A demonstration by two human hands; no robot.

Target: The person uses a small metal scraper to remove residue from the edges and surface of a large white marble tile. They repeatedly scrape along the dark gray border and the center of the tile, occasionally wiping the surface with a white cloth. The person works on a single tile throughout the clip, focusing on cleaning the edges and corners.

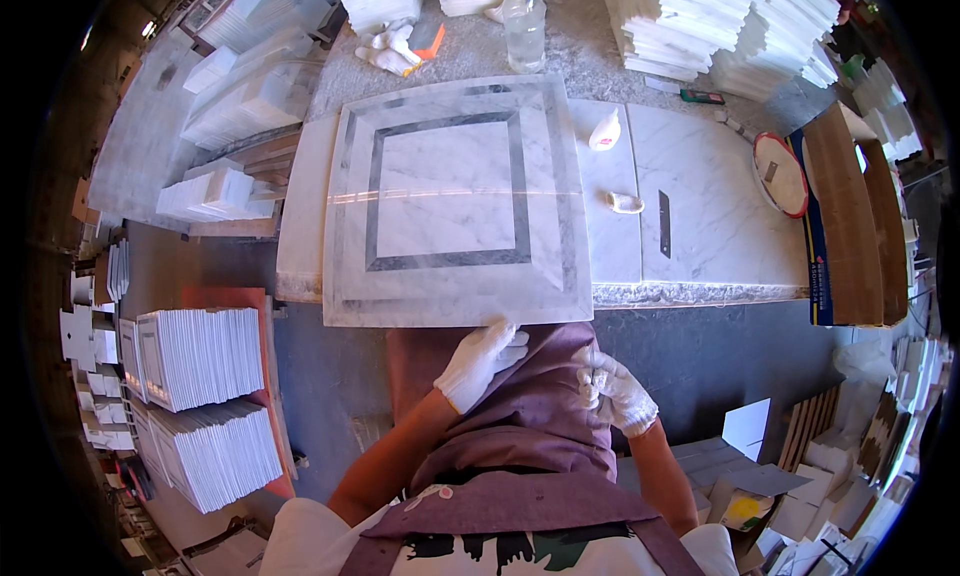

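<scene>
- Left hand point(480, 364) is reaching to the slab point(455, 201), gloved fingers spread at its near edge, likely steadying it.
- Slab is lying flat on the bench point(720, 216), overhanging toward the person.
- Right hand point(616, 392) is hanging clear, fingers curled together, holding nothing visible.

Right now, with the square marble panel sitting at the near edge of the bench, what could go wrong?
1. The marble panel overhangs the bench front; only the left hand is at its near edge, so it might tip or slide off.
2. The right hand is away from it, leaving a one-sided hold.
3. A plastic bottle stands just behind the panel; pushing back could knock it over.
</scene>
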